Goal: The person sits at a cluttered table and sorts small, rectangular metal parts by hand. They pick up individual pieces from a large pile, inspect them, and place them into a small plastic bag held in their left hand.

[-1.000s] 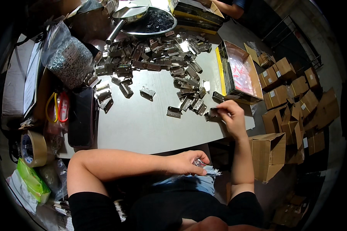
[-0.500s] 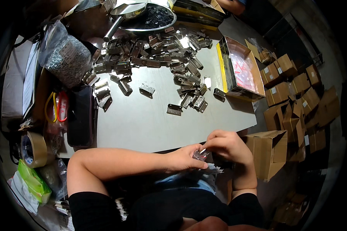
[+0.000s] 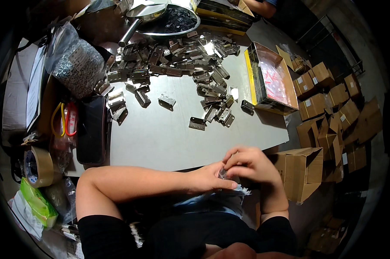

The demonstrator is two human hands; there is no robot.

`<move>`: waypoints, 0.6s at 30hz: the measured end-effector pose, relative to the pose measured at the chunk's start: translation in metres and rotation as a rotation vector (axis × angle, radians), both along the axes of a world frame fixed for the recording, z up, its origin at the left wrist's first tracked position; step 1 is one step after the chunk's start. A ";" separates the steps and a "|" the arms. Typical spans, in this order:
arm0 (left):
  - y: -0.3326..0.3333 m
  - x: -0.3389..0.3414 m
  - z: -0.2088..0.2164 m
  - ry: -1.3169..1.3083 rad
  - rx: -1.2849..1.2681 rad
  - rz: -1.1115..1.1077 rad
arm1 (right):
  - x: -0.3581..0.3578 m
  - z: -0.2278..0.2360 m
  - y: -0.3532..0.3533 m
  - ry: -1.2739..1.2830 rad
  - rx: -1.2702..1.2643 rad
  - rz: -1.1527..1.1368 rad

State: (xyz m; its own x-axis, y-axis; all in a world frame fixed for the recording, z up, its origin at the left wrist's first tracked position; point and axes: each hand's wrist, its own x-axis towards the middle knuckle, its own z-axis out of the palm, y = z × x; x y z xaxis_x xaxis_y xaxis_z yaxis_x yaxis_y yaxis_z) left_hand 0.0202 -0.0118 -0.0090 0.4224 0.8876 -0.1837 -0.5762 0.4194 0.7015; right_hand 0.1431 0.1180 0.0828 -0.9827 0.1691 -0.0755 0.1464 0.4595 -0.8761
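1. Where the pale tabletop [image 3: 160, 138] fills the middle of the view, a heap of small metal hinges [image 3: 177, 69] lies across its far half, well apart from the hands.
2. An open yellow-edged box [image 3: 270, 77] stands at the right end of the tabletop; brown cartons [image 3: 329, 95] are stacked on the floor beyond it.
3. A metal bowl [image 3: 173, 21] of dark parts sits at the far edge; a clear bag of small silvery parts [image 3: 76, 64] and a roll of tape [image 3: 37, 166] lie at the left.
4. The left hand [image 3: 210, 179] and right hand [image 3: 249, 164] meet below the near edge of the tabletop, over the lap, fingers curled shut together around a small metal piece [image 3: 223, 174].
5. Judgement: the work goes best with the piece pinched firmly by the fingertips and kept steady over the lap, so that it cannot drop.
6. The piece is mostly hidden by the fingers; its kind cannot be told. The pale material beneath the hands is also unclear.
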 end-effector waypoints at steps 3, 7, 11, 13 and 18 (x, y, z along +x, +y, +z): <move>0.000 -0.003 0.000 0.073 -0.033 -0.063 | -0.012 -0.016 0.031 0.030 0.265 -0.185; 0.000 0.000 -0.003 0.115 0.019 -0.078 | -0.047 -0.038 0.032 0.144 0.671 -0.440; 0.001 0.000 -0.003 0.115 0.062 -0.023 | -0.043 -0.044 0.027 0.148 0.698 -0.454; 0.000 -0.001 -0.002 0.125 0.050 -0.027 | -0.030 -0.047 0.025 0.206 0.769 -0.467; -0.002 0.002 -0.006 0.117 0.036 -0.028 | -0.006 -0.039 0.022 0.030 0.523 -0.621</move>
